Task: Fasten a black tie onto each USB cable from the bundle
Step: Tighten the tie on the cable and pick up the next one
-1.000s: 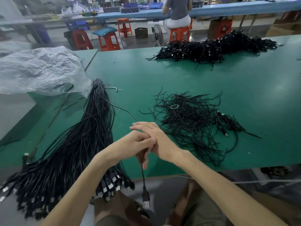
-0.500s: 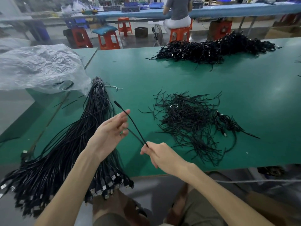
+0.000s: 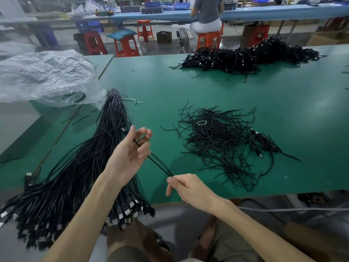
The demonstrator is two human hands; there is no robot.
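The left hand (image 3: 130, 154) is raised, palm toward the camera, above the near part of a green table (image 3: 283, 110). Its fingers curl round one thin black USB cable (image 3: 160, 165). The right hand (image 3: 187, 188) sits lower and nearer the table's front edge, pinching the same cable between thumb and forefinger. The cable runs taut between the two hands as a doubled length, two strands side by side, lifted clear of the table.

Just left of the hands lies the bundle (image 3: 85, 167) of black USB cables. It is bound together at its far end and fans out toward the camera, so its metal plugs hang over the table's front edge. To the right of the hands, apart from them, a loose pile of black ties (image 3: 217, 140) is spread on the table, with a small white ring (image 3: 202, 122) resting on top. A coiled cable (image 3: 262, 142) lies against the right side of that pile.

Farther back on the right, a long heap of black cables (image 3: 245, 57) lies near the table's far edge. A crumpled clear plastic bag (image 3: 43, 76) rests at far left, beside the bundle's bound end. Beyond the table, a person (image 3: 206, 14) sits on an orange stool (image 3: 207, 38) at a blue bench, back to the camera.
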